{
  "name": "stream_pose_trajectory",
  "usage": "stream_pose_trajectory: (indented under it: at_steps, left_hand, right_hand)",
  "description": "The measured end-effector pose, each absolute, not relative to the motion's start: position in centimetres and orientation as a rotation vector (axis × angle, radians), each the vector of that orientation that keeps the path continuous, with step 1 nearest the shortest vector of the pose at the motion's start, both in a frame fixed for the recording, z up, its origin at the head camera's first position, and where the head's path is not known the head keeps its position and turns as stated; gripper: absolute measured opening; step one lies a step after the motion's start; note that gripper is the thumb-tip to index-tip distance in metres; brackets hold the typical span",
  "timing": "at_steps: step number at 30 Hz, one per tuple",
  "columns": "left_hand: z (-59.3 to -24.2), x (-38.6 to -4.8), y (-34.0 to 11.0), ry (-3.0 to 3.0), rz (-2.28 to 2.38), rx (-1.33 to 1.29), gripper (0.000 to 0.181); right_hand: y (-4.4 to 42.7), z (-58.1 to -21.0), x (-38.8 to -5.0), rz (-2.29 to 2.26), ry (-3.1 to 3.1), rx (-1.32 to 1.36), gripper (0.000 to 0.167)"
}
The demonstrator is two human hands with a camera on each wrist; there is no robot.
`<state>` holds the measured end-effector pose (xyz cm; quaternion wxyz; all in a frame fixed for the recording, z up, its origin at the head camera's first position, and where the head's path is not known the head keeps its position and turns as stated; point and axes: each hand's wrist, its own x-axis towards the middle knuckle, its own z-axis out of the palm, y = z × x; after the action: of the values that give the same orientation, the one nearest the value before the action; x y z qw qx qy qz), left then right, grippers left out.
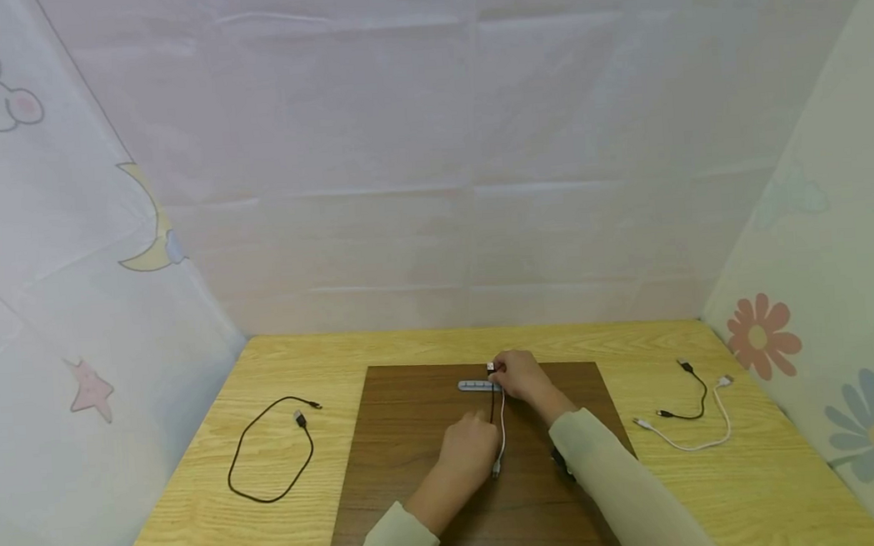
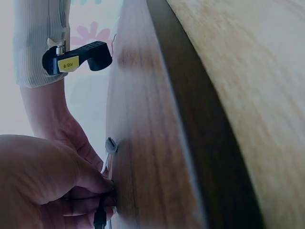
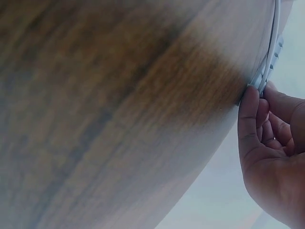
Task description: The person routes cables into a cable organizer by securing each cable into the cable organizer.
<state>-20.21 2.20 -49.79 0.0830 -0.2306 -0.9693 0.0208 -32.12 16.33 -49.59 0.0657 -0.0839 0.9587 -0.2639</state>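
A pale blue cable clip strip (image 1: pixel 476 385) lies near the far edge of a brown wooden board (image 1: pixel 411 458). My right hand (image 1: pixel 520 375) has its thumb and finger at the strip's right end, pinching a black USB cable (image 1: pixel 491 370) just below its plug. A white cable (image 1: pixel 503 428) runs from that same end toward me; its grey plug (image 2: pixel 111 145) rests on the board. Lower down, my left hand (image 1: pixel 470 446) pinches the black cable near its other plug (image 2: pixel 100 217). In the right wrist view, fingertips (image 3: pixel 250 95) partly cover the strip's end.
To the left of the board, a long black cable (image 1: pixel 232 457) lies in a loose loop on the yellow wood table (image 1: pixel 197 521). On the right lie a short black cable (image 1: pixel 704 403) and a white cable (image 1: pixel 727 422). Patterned cloth walls (image 1: pixel 431 181) enclose the back and sides.
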Motion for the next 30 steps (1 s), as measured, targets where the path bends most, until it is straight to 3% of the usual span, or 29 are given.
stream_pose_trajectory:
  at_steps: [24,30]
  left_hand:
    - [-50.1,-20.3,1.1,-2.902,-0.039,-0.743,0.007]
    - [-49.7,-20.6,-0.9,-2.994,-0.233,-0.784,0.022]
  right_hand:
    - [16.8,-49.5,-31.8,-0.851,2.936,-0.225,0.018]
    - [17.4,-49.2,-31.6,-0.863,2.948,-0.248,0.016]
